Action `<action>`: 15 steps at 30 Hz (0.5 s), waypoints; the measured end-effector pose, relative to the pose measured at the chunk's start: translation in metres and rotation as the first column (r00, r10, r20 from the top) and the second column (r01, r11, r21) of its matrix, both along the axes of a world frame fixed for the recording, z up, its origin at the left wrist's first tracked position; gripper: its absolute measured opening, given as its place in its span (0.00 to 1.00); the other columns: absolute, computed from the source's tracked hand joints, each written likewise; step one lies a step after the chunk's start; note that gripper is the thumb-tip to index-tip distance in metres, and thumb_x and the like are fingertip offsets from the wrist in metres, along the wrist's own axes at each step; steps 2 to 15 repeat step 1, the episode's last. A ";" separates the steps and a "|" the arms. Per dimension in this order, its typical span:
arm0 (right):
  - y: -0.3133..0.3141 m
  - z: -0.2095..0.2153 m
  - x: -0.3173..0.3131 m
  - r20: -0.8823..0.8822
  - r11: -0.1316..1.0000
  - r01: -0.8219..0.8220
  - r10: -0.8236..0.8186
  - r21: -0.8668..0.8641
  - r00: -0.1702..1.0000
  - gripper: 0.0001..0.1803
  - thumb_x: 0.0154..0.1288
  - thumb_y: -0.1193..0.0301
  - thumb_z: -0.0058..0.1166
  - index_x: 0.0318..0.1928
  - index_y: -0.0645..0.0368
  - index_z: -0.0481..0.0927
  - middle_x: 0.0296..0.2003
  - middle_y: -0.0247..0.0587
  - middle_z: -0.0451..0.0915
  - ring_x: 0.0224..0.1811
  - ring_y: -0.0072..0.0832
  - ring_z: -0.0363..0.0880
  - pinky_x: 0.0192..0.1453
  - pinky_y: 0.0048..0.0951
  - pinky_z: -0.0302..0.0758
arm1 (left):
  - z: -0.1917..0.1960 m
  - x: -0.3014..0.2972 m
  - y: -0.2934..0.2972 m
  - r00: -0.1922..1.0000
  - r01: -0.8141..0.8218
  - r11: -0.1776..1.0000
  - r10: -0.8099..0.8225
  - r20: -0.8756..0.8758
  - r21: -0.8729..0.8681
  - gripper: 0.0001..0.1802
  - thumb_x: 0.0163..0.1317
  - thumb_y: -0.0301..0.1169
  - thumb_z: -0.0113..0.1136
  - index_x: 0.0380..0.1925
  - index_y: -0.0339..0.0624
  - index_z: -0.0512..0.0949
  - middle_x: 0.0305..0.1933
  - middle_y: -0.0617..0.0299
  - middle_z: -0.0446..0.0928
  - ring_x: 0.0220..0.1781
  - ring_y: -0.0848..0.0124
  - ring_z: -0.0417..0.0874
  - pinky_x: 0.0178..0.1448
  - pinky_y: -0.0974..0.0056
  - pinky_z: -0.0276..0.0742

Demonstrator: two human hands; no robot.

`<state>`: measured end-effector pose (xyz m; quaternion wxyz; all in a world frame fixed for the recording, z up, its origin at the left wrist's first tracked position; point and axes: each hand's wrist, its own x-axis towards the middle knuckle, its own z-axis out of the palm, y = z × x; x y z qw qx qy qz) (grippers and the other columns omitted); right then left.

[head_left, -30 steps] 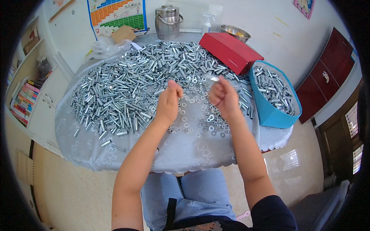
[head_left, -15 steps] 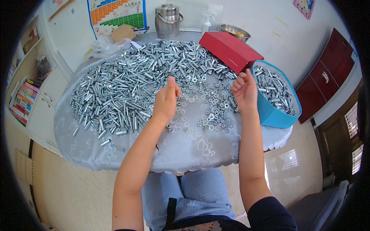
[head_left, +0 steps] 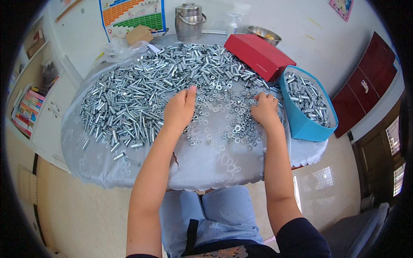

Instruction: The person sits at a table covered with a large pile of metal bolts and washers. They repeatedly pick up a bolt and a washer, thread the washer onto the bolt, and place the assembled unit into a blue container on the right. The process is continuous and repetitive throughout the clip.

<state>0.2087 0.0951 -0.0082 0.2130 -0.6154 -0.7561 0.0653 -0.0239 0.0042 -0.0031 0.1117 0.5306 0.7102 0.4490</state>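
My left hand (head_left: 180, 108) is closed, thumb upward, at the inner edge of a large heap of silvery metal sleeves and bolts (head_left: 129, 92). Its curled fingers are turned away, so anything inside them is hidden. Over on the right, my right hand (head_left: 266, 111) reaches down with bent fingers at the loose washers and nuts (head_left: 239, 124). Its fingertips are pressed together among the small parts, and I cannot make out what they pinch. Just beyond that hand stands a blue fabric bin (head_left: 307, 129) filled with assembled-looking metal fasteners (head_left: 305, 96).
A red box (head_left: 260, 56) lies at the heap's far right. Behind are a steel pot (head_left: 189, 26), a spray bottle (head_left: 232, 25), a metal bowl (head_left: 263, 32) and a plastic bag (head_left: 120, 50). The grey tablecloth (head_left: 202, 167) has a scalloped front edge.
My right hand has dropped from beside the blue bin's rim down to the washers and nuts. The left hand has shifted slightly left, still closed.
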 end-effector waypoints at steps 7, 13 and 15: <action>-0.001 0.001 0.002 -0.003 1.000 -0.008 0.008 -0.017 1.000 0.24 0.46 0.71 0.53 0.47 0.63 0.71 0.54 0.60 0.63 0.56 0.53 0.61 0.57 0.53 0.60 | 0.007 0.000 -0.004 1.000 -0.015 0.998 0.015 0.001 -0.068 0.29 0.64 0.53 0.37 0.24 0.37 0.74 0.31 0.47 0.77 0.37 0.52 0.77 0.40 0.55 0.68; -0.001 0.001 0.002 -0.003 1.000 -0.008 0.008 -0.017 1.000 0.24 0.46 0.71 0.53 0.47 0.63 0.71 0.54 0.60 0.63 0.56 0.53 0.61 0.57 0.53 0.60 | 0.007 0.000 -0.004 1.000 -0.015 0.998 0.015 0.001 -0.068 0.29 0.64 0.53 0.37 0.24 0.37 0.74 0.31 0.47 0.77 0.37 0.52 0.77 0.40 0.55 0.68; -0.001 0.001 0.002 -0.003 1.000 -0.008 0.008 -0.017 1.000 0.24 0.46 0.71 0.53 0.47 0.63 0.71 0.54 0.60 0.63 0.56 0.53 0.61 0.57 0.53 0.60 | 0.007 0.000 -0.004 1.000 -0.015 0.998 0.015 0.001 -0.068 0.29 0.64 0.53 0.37 0.24 0.37 0.74 0.31 0.47 0.77 0.37 0.52 0.77 0.40 0.55 0.68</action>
